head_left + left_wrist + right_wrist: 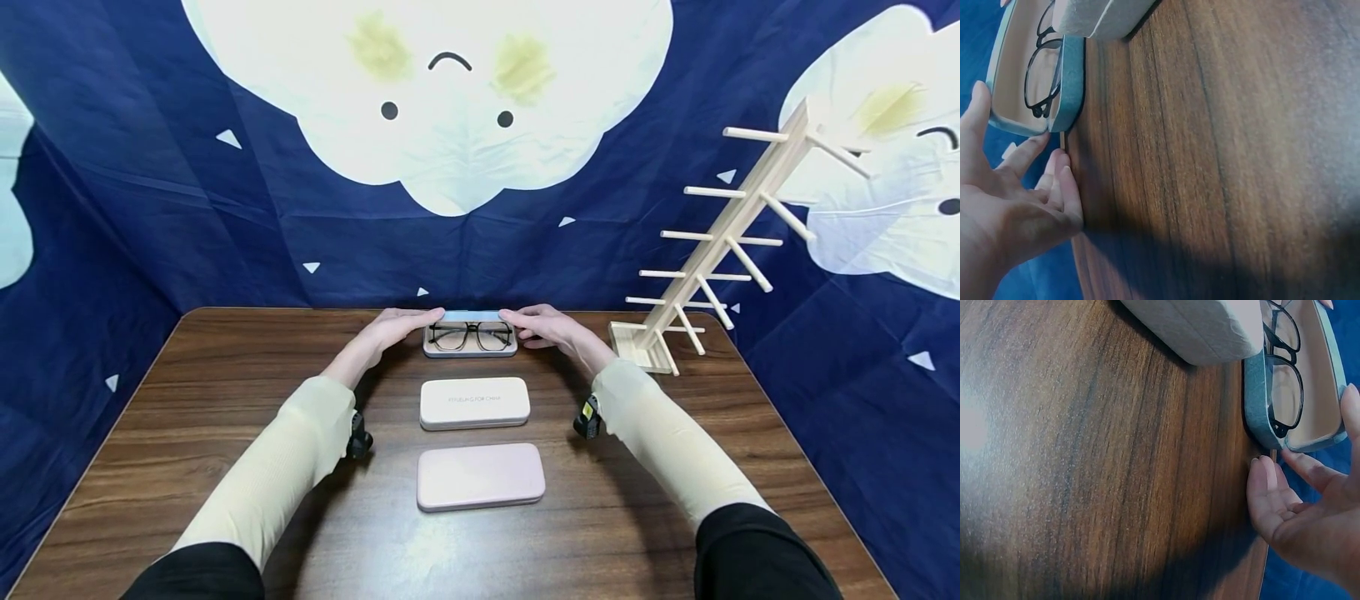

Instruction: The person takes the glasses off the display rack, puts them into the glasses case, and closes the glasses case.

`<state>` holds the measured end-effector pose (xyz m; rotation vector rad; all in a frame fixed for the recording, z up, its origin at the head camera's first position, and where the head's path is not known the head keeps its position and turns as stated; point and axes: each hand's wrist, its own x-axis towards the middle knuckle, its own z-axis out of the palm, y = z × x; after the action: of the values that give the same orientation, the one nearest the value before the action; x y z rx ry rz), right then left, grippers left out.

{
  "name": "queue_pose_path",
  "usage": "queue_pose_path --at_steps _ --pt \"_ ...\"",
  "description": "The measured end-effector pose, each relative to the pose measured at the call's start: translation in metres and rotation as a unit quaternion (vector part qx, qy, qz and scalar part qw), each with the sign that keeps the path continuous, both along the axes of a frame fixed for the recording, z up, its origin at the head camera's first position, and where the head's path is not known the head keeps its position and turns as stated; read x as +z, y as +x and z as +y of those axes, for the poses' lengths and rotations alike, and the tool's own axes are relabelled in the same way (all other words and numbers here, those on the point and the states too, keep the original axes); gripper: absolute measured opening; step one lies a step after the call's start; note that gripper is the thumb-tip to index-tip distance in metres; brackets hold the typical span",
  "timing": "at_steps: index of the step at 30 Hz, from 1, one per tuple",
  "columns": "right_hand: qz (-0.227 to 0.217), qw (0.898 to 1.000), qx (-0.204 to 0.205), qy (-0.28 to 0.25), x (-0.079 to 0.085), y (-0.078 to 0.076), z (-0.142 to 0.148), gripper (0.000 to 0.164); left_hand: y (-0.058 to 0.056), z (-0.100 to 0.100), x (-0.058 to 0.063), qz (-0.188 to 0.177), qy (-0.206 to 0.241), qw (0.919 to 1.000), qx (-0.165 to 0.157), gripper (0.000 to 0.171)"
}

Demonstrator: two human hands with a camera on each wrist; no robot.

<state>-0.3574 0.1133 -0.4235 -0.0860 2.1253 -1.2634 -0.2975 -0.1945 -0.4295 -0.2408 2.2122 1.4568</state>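
An eyeglass case (pixel 471 353) with a blue outer shell stands with its lid up at the table's far edge. Black-framed glasses (pixel 472 335) lie inside it, against a beige lining visible in both wrist views. My left hand (pixel 392 327) is at the case's left end, its thumb on the lid's edge and its index fingertip at the corner near the hinge. At the opposite end, my right hand (pixel 552 325) touches the lid's edge with the thumb and the corner with the index finger. The other fingers of each hand bend loosely beside the case.
A closed white case (pixel 475 403) with faint lettering lies nearer to me, and a closed pale pink case (pixel 481 477) lies closer still. Toward the back right, a wooden rack (pixel 708 242) with several pegs leans. Blue cloth (pixel 247 250) with cloud prints hangs behind the table (pixel 225 417).
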Motion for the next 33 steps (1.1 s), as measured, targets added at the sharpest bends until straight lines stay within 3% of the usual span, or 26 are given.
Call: queue_pose_path --at_steps 17,33 --pt "0.021 1.0 0.013 -0.007 -0.0043 0.0003 0.0024 0.057 0.0008 -0.003 -0.0032 0.009 -0.003 0.9999 -0.011 0.097" --pt "0.029 0.999 0.016 -0.027 -0.0075 0.0034 0.0041 0.059 0.0043 -0.0031 -0.0025 0.047 -0.022 0.9982 -0.032 0.091"
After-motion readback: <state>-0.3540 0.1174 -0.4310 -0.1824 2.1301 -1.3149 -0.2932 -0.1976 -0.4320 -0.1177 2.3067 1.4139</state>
